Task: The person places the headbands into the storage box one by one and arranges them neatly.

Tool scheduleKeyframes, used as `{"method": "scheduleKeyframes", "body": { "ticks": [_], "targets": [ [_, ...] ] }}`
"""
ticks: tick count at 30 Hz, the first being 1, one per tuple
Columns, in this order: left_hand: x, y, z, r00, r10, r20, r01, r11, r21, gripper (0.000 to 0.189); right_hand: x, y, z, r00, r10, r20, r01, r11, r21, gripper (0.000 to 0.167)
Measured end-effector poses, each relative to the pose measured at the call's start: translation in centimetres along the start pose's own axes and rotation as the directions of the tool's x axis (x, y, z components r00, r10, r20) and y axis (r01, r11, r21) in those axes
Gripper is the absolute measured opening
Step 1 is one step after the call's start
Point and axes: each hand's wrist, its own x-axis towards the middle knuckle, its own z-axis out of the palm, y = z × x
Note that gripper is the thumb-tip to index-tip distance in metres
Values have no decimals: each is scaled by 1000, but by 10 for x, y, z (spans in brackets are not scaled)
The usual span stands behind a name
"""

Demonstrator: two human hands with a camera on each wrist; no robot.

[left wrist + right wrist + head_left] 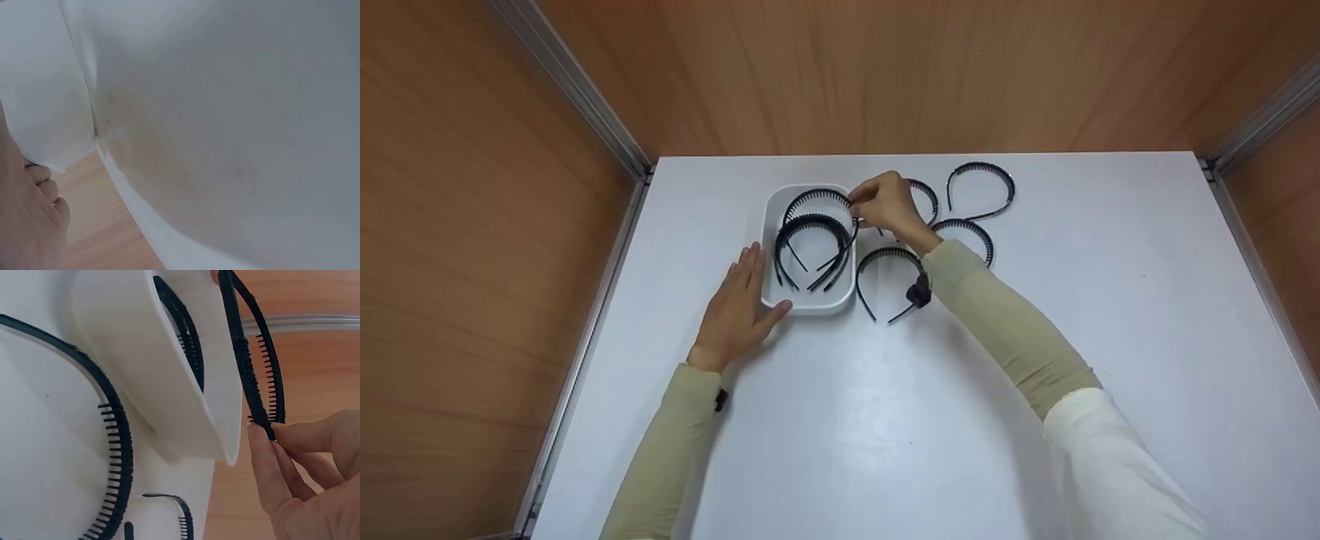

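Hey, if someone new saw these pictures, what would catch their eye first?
Probably the right hand, pinching a black toothed headband over the white tray. The left hand rests against the tray's near left corner, and other headbands lie scattered on the table to the tray's right.

Reaches forward with both arms, clad to the wrists in close-fitting olive-green fabric sleeves [1020,330]. Angles the left arm [660,465] in from lower left, laying out the bare left hand [735,307] with straight fingers [744,270] pointing ahead and thumb spread wide to the right. Stretches the right arm [990,304] farther out on a diagonal, with a loose white fabric sleeve [1117,472] covering its upper part. Points the bare right hand [891,204] leftward, back uppermost, and pinches between thumb and fingertips.
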Motion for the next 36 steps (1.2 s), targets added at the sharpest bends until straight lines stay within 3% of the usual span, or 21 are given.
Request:
{"method": "scheduleKeyframes", "body": {
  "ticks": [14,21,36],
  "targets": [
    [0,2,-1,999,-19,35,19,1000,-10,99,8,-3,20,996,-88,-26,81,978,-191,22],
    [-2,2,-2,1000,-8,15,8,1000,-16,99,11,0,30,992,-122,-17,114,962,-248,25],
    [-3,0,-1,1000,8,1,-8,1000,-22,97,13,2,49,995,-101,-18,89,938,-335,28]
  ]
}}
